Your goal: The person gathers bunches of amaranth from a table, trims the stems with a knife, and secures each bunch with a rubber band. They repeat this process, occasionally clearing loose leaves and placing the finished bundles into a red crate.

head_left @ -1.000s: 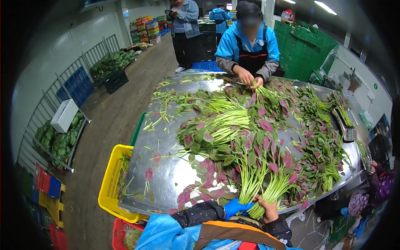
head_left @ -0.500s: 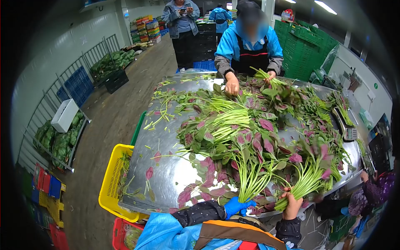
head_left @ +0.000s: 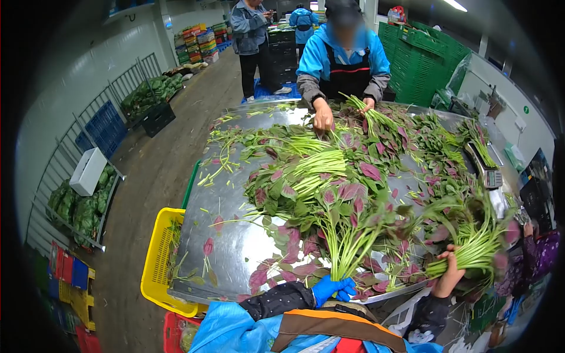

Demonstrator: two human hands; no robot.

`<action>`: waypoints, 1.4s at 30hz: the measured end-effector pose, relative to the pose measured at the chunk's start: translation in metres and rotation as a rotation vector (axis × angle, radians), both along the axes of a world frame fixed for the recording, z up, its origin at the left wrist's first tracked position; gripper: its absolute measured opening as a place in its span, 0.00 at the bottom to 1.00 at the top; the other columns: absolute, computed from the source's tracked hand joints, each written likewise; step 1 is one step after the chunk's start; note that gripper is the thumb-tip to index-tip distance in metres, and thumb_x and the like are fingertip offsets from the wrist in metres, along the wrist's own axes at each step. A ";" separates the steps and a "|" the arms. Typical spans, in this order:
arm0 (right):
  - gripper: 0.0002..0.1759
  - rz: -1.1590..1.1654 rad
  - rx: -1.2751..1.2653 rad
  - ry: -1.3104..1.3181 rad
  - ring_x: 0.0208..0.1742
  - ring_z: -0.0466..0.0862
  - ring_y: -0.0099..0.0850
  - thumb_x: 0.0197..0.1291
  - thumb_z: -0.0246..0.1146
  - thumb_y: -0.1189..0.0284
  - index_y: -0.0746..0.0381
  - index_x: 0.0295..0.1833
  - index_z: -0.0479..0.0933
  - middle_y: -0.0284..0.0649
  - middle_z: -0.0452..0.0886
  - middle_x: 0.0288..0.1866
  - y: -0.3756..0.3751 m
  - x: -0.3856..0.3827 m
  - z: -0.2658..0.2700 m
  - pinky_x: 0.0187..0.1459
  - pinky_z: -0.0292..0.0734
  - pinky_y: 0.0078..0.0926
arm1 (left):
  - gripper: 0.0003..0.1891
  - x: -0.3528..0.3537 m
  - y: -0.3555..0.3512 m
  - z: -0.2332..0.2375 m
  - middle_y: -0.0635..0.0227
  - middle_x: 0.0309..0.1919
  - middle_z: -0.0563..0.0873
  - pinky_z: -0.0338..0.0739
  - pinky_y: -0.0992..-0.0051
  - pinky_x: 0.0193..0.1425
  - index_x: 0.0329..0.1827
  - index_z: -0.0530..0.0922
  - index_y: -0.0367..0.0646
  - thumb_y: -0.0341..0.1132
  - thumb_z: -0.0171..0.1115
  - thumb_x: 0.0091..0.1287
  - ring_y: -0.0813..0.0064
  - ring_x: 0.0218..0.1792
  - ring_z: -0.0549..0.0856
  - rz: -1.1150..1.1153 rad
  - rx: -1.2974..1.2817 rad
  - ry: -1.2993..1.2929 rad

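My left hand, in a blue glove, is closed round the stem ends of an amaranth bunch at the near edge of the metal table. The bunch stands up and away from me, its leaves fanned out over the pile. At the table's right front edge, my bare right hand grips a second amaranth bunch by its stems; its leafy end is blurred. Between and beyond my hands lies a heap of green and purple amaranth.
Across the metal table, a co-worker handles amaranth stems with both hands. A yellow crate stands at the left edge, a red crate below. A scale sits at the right. Green crates are stacked behind.
My right hand has carried its amaranth bunch rightward to the table's edge. My left hand keeps hold of its bunch, shifted slightly left. The co-worker's bunch is lower, nearer the pile.
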State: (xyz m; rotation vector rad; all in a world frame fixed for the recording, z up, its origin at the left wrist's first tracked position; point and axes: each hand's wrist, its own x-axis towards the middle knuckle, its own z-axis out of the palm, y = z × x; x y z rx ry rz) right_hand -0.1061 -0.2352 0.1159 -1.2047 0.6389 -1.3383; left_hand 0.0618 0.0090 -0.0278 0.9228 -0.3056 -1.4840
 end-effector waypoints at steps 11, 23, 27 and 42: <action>0.09 0.714 0.538 0.297 0.39 0.82 0.32 0.56 0.61 0.77 0.68 0.42 0.74 0.43 0.80 0.39 0.099 0.044 -0.084 0.43 0.77 0.30 | 0.20 -0.008 -0.009 0.002 0.62 0.52 0.79 0.74 0.72 0.55 0.57 0.72 0.38 0.41 0.59 0.67 0.75 0.51 0.78 0.001 -0.114 -0.047; 0.23 0.862 0.311 0.538 0.49 0.77 0.24 0.60 0.64 0.66 0.68 0.57 0.73 0.37 0.79 0.50 0.108 0.055 -0.107 0.51 0.72 0.25 | 0.27 -0.001 -0.021 0.017 0.65 0.48 0.80 0.80 0.70 0.47 0.61 0.68 0.43 0.29 0.67 0.58 0.73 0.47 0.81 -0.194 0.041 0.083; 0.23 0.946 0.410 0.522 0.49 0.78 0.25 0.60 0.64 0.65 0.67 0.56 0.73 0.38 0.79 0.50 0.100 0.046 -0.116 0.51 0.73 0.25 | 0.28 -0.004 -0.023 0.010 0.64 0.45 0.82 0.80 0.71 0.47 0.59 0.70 0.40 0.24 0.68 0.54 0.72 0.46 0.82 -0.256 0.035 -0.047; 0.31 1.289 0.707 0.168 0.57 0.77 0.35 0.56 0.66 0.72 0.66 0.64 0.64 0.47 0.77 0.56 0.099 0.048 -0.100 0.60 0.69 0.34 | 0.25 -0.012 -0.012 0.025 0.65 0.49 0.82 0.75 0.72 0.55 0.58 0.75 0.41 0.34 0.69 0.57 0.73 0.50 0.80 -0.424 -0.078 -0.251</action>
